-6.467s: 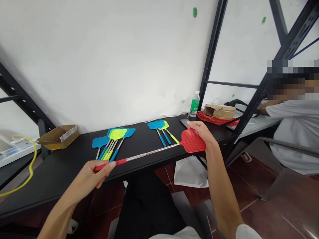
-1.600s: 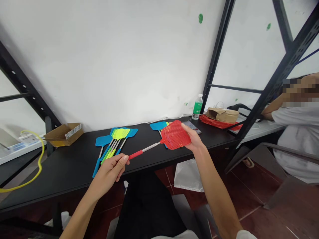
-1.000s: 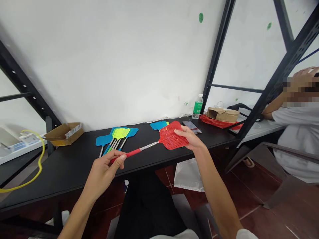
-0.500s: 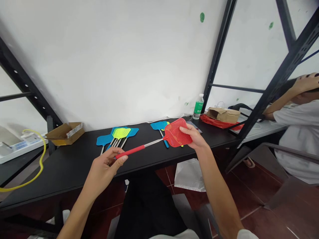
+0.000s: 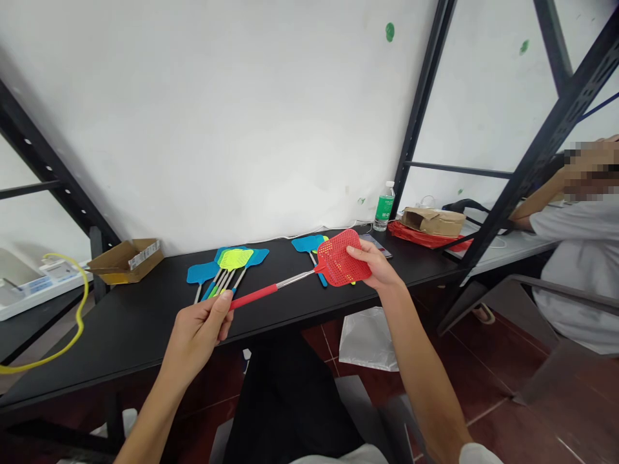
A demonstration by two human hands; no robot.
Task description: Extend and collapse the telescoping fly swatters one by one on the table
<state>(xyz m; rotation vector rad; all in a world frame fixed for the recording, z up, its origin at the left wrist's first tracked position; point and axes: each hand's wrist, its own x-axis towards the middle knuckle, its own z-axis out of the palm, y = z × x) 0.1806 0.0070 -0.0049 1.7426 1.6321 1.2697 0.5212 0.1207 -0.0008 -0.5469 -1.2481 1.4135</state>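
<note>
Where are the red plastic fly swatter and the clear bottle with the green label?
Red plastic fly swatter (image 5: 336, 259): head view, on its mesh blade.
Clear plastic bottle with green label (image 5: 384, 211): head view, on the label.

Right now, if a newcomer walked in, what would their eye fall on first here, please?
The red fly swatter stands out first, stretched between the left hand on its handle and right hand on its mesh head. Behind it, blue and neon-yellow fly swatters lie in two groups on the black table. At far right sits a co-worker.
</note>
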